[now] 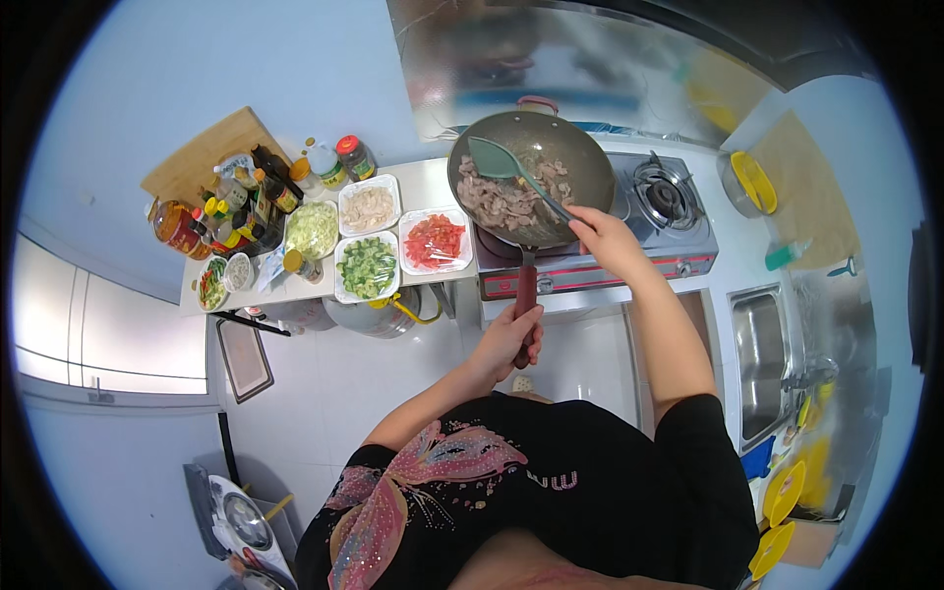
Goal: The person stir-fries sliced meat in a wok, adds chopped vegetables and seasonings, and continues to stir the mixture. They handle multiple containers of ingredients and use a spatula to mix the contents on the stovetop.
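Note:
My left hand (514, 335) is wrapped around the dark red handle (526, 284) of a wok (590, 162) on the left burner. In my right hand (607, 242) is the shaft of a dark green spatula (495, 159). Its blade is over the left part of the wok, above sliced, browned meat (495, 199). Whether the blade touches the meat I cannot tell. The meat lies across the lower part of the wok, with small bits stuck higher up the wall.
Left of the gas stove (649, 243), a side table (424, 181) carries trays of chopped tomato (435, 242), diced green vegetable (366, 267) and pale slices (369, 207). Sauce bottles (276, 190) crowd its far left. The right burner (666, 195) is bare. A sink (759, 361) lies right.

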Action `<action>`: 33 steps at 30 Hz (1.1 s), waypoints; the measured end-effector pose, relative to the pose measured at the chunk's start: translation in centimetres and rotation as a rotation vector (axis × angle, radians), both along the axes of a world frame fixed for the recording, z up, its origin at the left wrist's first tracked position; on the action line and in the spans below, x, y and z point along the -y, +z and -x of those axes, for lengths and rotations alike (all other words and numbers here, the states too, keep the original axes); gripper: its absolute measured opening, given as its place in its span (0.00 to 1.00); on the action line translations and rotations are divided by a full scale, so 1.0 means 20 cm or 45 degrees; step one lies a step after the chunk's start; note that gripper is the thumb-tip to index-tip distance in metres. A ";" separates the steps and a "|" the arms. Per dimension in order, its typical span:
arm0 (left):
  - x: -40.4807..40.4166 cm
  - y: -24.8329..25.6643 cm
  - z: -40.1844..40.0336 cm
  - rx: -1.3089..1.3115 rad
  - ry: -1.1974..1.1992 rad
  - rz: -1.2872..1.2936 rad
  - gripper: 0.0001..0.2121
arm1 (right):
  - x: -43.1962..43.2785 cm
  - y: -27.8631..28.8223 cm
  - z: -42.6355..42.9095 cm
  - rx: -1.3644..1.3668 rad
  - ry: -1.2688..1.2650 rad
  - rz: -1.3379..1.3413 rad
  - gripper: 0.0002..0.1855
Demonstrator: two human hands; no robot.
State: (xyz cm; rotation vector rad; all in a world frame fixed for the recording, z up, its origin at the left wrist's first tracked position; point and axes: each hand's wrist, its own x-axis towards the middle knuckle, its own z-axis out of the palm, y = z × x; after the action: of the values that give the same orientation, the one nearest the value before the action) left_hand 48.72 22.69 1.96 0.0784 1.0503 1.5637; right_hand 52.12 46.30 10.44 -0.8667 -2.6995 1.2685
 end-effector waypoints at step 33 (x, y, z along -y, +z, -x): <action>-0.01 -0.08 -0.02 -0.039 -0.023 -0.041 0.14 | -0.23 -0.25 -0.19 -0.022 -0.149 -0.849 0.21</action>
State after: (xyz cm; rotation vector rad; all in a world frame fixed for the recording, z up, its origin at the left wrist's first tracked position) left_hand 49.21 22.80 0.27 0.1337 1.0457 1.5678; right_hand 55.93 50.98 5.47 -0.8790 -2.7090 0.2960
